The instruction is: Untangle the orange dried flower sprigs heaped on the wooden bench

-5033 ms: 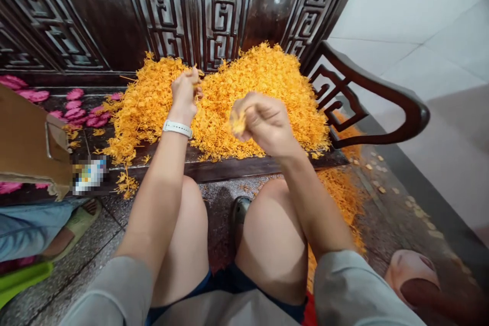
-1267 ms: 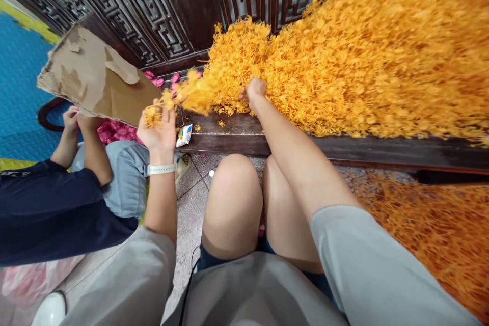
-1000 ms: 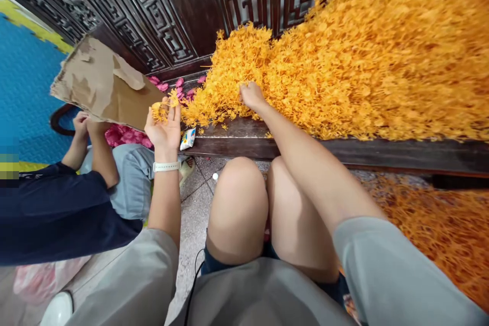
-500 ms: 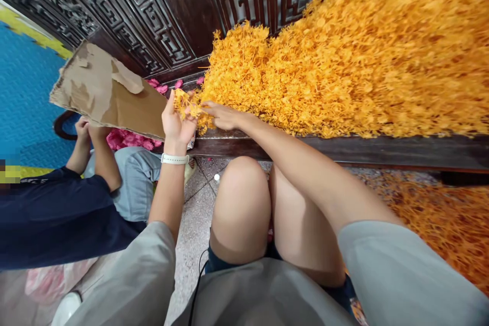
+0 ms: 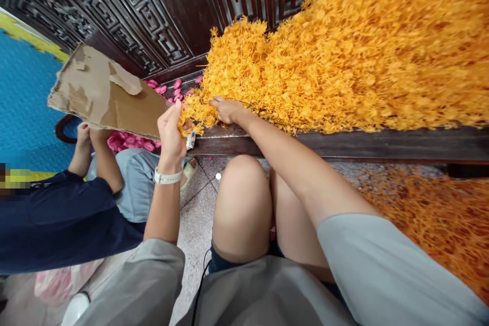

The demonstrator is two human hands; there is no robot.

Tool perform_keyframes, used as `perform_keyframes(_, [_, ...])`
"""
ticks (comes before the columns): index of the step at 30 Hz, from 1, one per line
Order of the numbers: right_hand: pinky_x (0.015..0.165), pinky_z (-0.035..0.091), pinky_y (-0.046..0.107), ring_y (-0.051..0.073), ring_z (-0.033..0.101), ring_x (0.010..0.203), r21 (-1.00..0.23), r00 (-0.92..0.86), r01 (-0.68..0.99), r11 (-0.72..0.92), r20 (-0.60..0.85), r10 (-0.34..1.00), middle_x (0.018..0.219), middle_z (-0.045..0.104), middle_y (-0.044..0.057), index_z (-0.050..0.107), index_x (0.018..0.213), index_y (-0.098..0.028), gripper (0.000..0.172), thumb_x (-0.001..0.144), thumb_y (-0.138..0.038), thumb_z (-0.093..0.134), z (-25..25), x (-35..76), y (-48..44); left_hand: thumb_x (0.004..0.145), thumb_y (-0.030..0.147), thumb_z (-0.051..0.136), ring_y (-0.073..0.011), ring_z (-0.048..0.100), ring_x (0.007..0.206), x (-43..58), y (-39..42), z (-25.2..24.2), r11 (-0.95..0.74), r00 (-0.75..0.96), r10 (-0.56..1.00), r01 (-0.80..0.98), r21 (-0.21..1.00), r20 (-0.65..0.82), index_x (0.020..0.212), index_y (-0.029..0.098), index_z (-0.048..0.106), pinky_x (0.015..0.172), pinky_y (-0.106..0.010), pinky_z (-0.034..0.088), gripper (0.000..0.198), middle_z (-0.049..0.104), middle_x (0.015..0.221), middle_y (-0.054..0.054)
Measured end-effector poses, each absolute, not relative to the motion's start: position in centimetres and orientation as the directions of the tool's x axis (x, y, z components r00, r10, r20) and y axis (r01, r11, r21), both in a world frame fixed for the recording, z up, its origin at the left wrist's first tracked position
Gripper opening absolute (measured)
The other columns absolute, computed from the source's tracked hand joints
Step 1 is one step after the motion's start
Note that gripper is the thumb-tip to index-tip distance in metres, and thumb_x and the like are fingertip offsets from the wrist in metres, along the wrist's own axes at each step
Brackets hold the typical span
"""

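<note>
From where I stand, the seated person's left hand point(image 5: 171, 132), a white watch strap point(image 5: 168, 177) at its wrist, has its fingers curled around some orange artificial flower pieces point(image 5: 194, 112) at the near-left tip of the big orange heap point(image 5: 344, 66). That heap lies along the dark wooden desk point(image 5: 275, 146), against its carved back panel point(image 5: 183, 5). The right hand point(image 5: 228, 111) is just beside, fingers stretched onto the heap's edge; I can't tell whether it pinches anything. A small white packet point(image 5: 190, 141) sits just below the left hand's pieces. To the left, a torn cardboard box point(image 5: 132, 112) leans above pink pieces point(image 5: 130, 141), near a co-worker's hands point(image 5: 84, 133).
</note>
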State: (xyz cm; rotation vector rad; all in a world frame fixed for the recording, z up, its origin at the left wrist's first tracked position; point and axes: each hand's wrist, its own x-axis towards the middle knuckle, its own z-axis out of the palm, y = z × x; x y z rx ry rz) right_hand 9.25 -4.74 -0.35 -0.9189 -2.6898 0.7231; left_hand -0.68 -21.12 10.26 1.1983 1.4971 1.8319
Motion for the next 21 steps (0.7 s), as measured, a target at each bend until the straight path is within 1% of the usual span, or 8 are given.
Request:
perform_keyframes(3, [0.100,0.057,0.060,0.039,0.066,0.123,-0.515,-0.767,0.522,0.680,0.066,0.638,0.168,0.041,0.011,0.046,0.159,-0.026,0.062,0.097,-0.019,0.044,-0.6,9.1,-4.8,0.095,0.050,0.071,-0.0078,0.034,0.049,0.1,-22.9,10.6,-0.269,-0.527,0.799,0.115,0.956,0.289,0.077,0.017,0.071,0.046,-0.030,0.017,0.037,0.055,0.065,0.000])
perform_keyframes(7, [0.098,0.058,0.057,0.039,0.066,0.121,-0.536,-0.753,0.523,0.662,0.074,0.654,0.160,0.050,0.014,0.053,0.152,-0.022,0.057,0.097,-0.017,0.041,-1.1,9.1,-4.4,0.096,0.054,0.066,-0.0078,0.027,0.048,1.0,-24.6,11.6,-0.274,-0.536,0.803,0.056,0.960,0.260,0.078,0.016,0.073,0.044,-0.029,0.011,0.042,0.051,0.064,-0.001])
perform_keyframes(11, [0.094,0.060,0.054,0.037,0.069,0.116,-0.537,-0.741,0.539,0.649,0.065,0.668,0.154,0.053,0.013,0.058,0.144,-0.024,0.053,0.094,-0.015,0.045,-1.5,9.1,-4.3,0.098,0.054,0.061,-0.0092,0.030,0.050,1.9,-24.6,13.0,-0.342,-0.566,0.779,-0.024,0.939,0.270,0.081,0.019,0.073,0.044,-0.029,0.017,0.040,0.056,0.072,-0.002])
perform_keyframes(13, [0.091,0.061,0.054,0.037,0.070,0.114,-0.530,-0.734,0.550,0.646,0.061,0.676,0.149,0.056,0.013,0.060,0.140,-0.024,0.048,0.094,-0.017,0.046,-1.6,9.1,-4.3,0.097,0.053,0.062,-0.0094,0.035,0.052,2.2,-24.2,13.8,-0.386,-0.561,0.773,-0.049,0.921,0.295,0.083,0.022,0.072,0.044,-0.027,0.021,0.036,0.061,0.080,-0.002])
perform_keyframes(15, [0.091,0.061,0.054,0.038,0.071,0.114,-0.520,-0.726,0.563,0.642,0.061,0.685,0.147,0.057,0.014,0.059,0.139,-0.023,0.046,0.095,-0.020,0.046,-1.7,9.2,-4.4,0.093,0.055,0.066,-0.0084,0.035,0.052,2.4,-23.7,14.6,-0.399,-0.524,0.791,-0.050,0.916,0.316,0.087,0.022,0.075,0.044,-0.026,0.020,0.035,0.065,0.089,-0.003])
perform_keyframes(17, [0.092,0.061,0.053,0.038,0.071,0.115,-0.513,-0.716,0.574,0.638,0.062,0.695,0.146,0.057,0.014,0.058,0.140,-0.023,0.046,0.096,-0.021,0.046,-1.8,9.3,-4.4,0.088,0.048,0.073,-0.0068,0.030,0.051,2.5,-23.2,15.0,-0.382,-0.487,0.813,-0.032,0.924,0.319,0.094,0.022,0.081,0.042,-0.025,0.017,0.028,0.065,0.086,-0.004])
perform_keyframes(19, [0.094,0.061,0.054,0.038,0.071,0.117,-0.510,-0.709,0.582,0.633,0.063,0.703,0.146,0.057,0.015,0.057,0.141,-0.023,0.047,0.095,-0.019,0.047,-1.8,9.4,-4.3,0.081,0.031,0.080,-0.0053,0.024,0.051,2.8,-22.7,15.0,-0.371,-0.496,0.805,0.008,0.929,0.326,0.101,0.022,0.084,0.041,-0.023,0.017,0.022,0.060,0.077,-0.002])
perform_keyframes(21, [0.094,0.061,0.055,0.038,0.071,0.117,-0.514,-0.700,0.589,0.623,0.059,0.711,0.147,0.058,0.015,0.056,0.143,-0.023,0.049,0.095,-0.019,0.047,-1.8,9.5,-4.1,0.077,0.017,0.082,-0.0046,0.024,0.051,3.2,-22.4,14.9,-0.360,-0.511,0.789,0.065,0.931,0.341,0.105,0.023,0.085,0.040,-0.020,0.020,0.029,0.055,0.071,0.001])
